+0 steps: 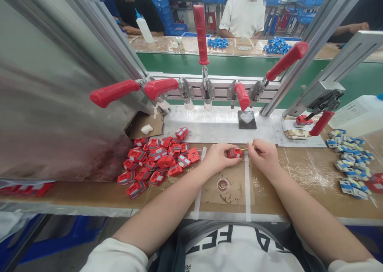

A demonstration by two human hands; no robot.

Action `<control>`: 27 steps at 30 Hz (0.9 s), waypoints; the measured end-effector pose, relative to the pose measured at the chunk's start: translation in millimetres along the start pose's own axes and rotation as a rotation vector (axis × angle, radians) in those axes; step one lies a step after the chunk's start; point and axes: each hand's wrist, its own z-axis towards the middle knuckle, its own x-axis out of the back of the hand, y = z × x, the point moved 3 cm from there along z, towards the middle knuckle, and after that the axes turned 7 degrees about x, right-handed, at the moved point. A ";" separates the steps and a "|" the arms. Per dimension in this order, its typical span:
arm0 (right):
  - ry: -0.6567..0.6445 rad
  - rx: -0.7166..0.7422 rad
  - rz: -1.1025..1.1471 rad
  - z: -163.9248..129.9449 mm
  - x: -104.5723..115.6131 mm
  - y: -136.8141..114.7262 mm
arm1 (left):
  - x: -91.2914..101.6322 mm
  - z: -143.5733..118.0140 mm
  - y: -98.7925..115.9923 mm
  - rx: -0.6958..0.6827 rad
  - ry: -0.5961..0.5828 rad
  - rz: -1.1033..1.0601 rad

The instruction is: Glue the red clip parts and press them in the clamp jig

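Where the workbench (299, 176) meets the steel panel (44, 116), heaped to the left of the round tape ring (223, 184): a pile of red parts (155, 160), some stacked, some tipped on edge. Up and left of the ring, beyond the pile, a scrap of white putty (146, 129) on brown card. Just above the ring, left hand (217, 158), fingers curled and pinching one small red part (233, 153) by its sides, held a little off the bench. Touching that part's right end, a thin stick (247, 147), pinched between thumb and fingertips of the right hand (265, 158), just up and right of the ring. Farther back from the ring, a dark block with a pale heart shape (247, 119) on the metal plate (215, 126), under a row of red-handled clamps (161, 87). Well to the right of the ring, a spread of blue and white parts (351, 164), near a white plastic jug (360, 114). Far behind, across the green belt (185, 64), other people seated at a second bench.
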 end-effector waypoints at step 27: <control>-0.589 0.401 0.366 -21.2 -34.9 -59.8 | -0.9 5.7 -3.4 -0.118 0.016 -0.072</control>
